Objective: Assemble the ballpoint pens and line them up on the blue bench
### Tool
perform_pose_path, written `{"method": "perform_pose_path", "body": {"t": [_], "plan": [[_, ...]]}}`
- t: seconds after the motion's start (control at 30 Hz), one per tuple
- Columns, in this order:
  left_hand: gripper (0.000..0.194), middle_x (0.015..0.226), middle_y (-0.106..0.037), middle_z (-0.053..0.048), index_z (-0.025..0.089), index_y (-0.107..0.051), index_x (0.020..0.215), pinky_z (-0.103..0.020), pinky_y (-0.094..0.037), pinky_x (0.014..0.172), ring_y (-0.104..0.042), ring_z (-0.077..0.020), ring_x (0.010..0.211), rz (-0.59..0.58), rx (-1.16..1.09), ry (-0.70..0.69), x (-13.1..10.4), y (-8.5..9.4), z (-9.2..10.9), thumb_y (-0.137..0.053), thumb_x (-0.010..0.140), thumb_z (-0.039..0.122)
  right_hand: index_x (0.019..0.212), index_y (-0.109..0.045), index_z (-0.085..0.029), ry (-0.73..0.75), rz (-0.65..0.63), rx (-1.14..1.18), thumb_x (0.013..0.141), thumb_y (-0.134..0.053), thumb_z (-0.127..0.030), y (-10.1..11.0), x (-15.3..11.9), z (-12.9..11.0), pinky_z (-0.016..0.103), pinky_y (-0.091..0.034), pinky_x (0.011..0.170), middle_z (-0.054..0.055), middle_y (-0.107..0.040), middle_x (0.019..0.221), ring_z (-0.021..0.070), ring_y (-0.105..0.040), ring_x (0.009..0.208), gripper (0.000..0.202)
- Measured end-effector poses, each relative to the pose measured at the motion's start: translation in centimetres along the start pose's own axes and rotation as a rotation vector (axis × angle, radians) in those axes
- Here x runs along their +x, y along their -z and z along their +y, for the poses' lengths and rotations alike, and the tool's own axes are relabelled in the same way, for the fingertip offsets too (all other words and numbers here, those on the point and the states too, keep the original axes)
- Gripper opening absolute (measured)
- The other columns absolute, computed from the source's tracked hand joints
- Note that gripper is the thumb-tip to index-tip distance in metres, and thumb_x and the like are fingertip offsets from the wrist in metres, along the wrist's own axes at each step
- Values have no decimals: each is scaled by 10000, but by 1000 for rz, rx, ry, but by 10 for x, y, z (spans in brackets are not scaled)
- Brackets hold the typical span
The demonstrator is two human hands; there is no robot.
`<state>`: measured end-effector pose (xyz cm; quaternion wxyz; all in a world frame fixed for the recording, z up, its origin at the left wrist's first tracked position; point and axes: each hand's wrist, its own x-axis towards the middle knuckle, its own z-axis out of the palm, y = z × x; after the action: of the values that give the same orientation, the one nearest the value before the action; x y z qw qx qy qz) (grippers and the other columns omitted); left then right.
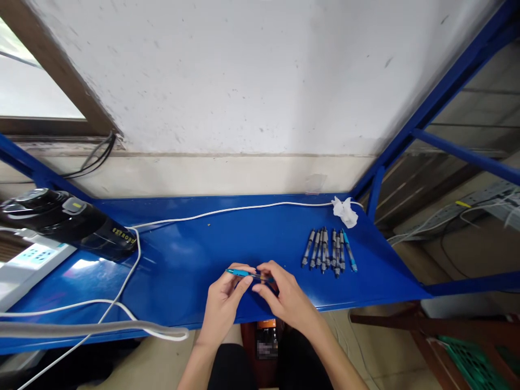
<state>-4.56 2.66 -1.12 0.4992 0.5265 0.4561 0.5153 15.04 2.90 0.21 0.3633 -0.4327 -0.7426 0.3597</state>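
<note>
Above the front edge of the blue table, my left hand (pixel 228 290) pinches a blue pen (pixel 239 272) between thumb and fingers, its blue end pointing left. My right hand (pixel 280 287) is curled round the pen's right end, where a dark, see-through part shows between the two hands. Its fingertips partly cover that end. To the right on the table lies a row of several grey and black pens (pixel 324 249), with one blue pen (pixel 349 252) at the row's right side.
Crumpled white tissue (pixel 345 212) lies behind the pens. A black bottle (pixel 81 225) leans at the left beside a white power strip (pixel 34 260). White cable (pixel 211 213) runs along the table's back and loops at the left. Blue frame posts (pixel 442 89) stand at the right.
</note>
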Motion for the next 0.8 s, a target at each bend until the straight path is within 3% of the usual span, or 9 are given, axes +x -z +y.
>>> {"method": "perform_pose_path", "body": {"t": [0.07,0.17,0.27,0.33,0.4,0.47,0.57,0.7,0.8], "plan": [[193,1115,-747,-82,205,-800,1066,-323,-576,964,-717,-247,1081,-2,1,-7,0,0,0,-734,986,368,1087,-627,-234,-1,24,20,1104,-573,-335,0,0,0,315,-484,836,37,-648,1024,193,-633,913,115],[198,1108,-746,-85,203,-807,1042,-324,-577,961,-709,-251,1089,-8,-1,-17,-1,0,1,-736,983,378,955,-649,-227,20,-3,29,1150,-430,-297,1,0,1,306,-458,807,17,-633,906,172,-614,837,301],[200,1112,-744,-84,205,-808,1040,-325,-572,970,-709,-250,1085,15,-17,-9,-2,-2,4,-742,977,383,1150,-666,-242,-31,16,75,1115,-538,-327,1,0,1,290,-448,768,0,-658,906,162,-611,793,158],[202,1115,-744,-82,208,-807,1039,-325,-569,967,-710,-249,1075,42,-23,0,-3,-4,6,-747,972,388,1205,-655,-243,-50,62,108,1068,-635,-352,1,1,1,283,-451,779,6,-681,959,165,-626,823,177],[204,1111,-747,-83,209,-810,1034,-331,-565,969,-709,-254,1075,44,-21,4,-3,-5,9,-745,971,393,1066,-683,-229,-49,73,121,1081,-604,-361,1,1,1,279,-436,767,0,-676,913,158,-614,801,154],[211,1106,-749,-91,207,-814,1024,-347,-562,980,-707,-265,1079,17,-12,2,-3,-5,12,-735,976,397,926,-683,-215,-76,43,147,1120,-507,-378,2,1,0,274,-407,715,-16,-631,792,143,-570,722,309],[221,1110,-749,-104,203,-819,1023,-368,-559,986,-706,-279,1085,-19,-4,-2,-3,-2,12,-725,983,399,942,-689,-212,-146,27,205,1102,-543,-433,4,-1,-4,265,-361,645,-42,-562,714,131,-500,656,310],[204,1044,-746,-101,198,-821,1010,-350,-556,924,-701,-266,1019,-75,-36,-35,-3,2,5,-737,979,381,959,-691,-208,-120,102,216,1064,-629,-439,0,-13,-19,270,-370,697,-17,-613,822,132,-511,734,261],[231,983,-742,-97,191,-818,959,-333,-548,869,-688,-256,963,-120,-123,-57,-9,0,-2,-753,967,412,880,-677,-188,-264,102,540,1074,-603,-514,-16,-29,-29,258,-332,601,-43,-510,683,105,-416,605,386]]}}
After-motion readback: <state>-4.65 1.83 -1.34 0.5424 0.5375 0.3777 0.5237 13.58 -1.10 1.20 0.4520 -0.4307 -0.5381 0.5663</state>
